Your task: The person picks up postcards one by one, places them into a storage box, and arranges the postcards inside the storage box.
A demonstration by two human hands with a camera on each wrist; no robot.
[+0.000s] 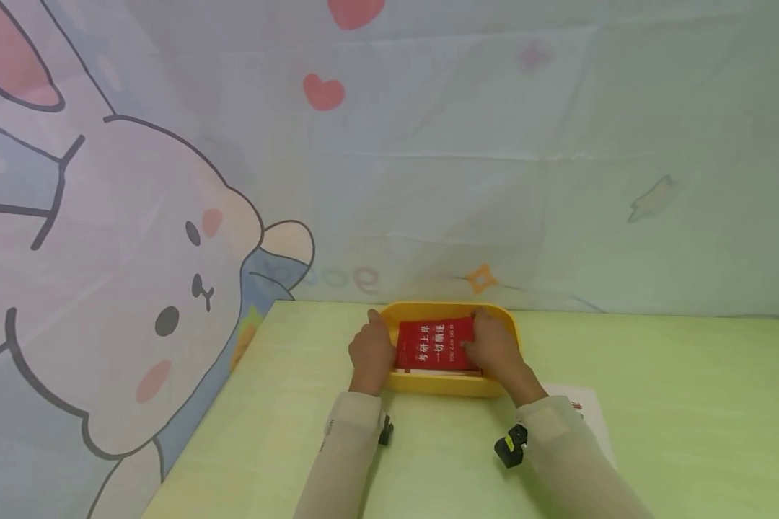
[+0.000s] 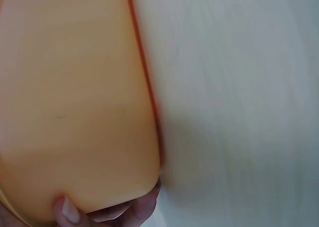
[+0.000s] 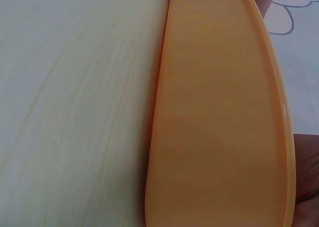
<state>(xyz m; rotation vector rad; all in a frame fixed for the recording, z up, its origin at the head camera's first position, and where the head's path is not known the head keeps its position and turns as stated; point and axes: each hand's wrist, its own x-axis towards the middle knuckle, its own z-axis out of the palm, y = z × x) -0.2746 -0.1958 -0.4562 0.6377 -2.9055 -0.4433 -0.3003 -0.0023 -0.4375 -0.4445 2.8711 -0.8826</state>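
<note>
Yellow tray (image 1: 451, 386) sits between both hands: left hand (image 1: 371, 355) grips its side, right hand (image 1: 490, 347) pinches the red booklet (image 1: 433, 343) inside.

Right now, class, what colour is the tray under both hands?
Yellow tray, orange-tinted up close; the head view shows it best.

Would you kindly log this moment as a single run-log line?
left hand grips yellow tray left edge | right hand rests on red booklet in tray | tray on green table
</note>
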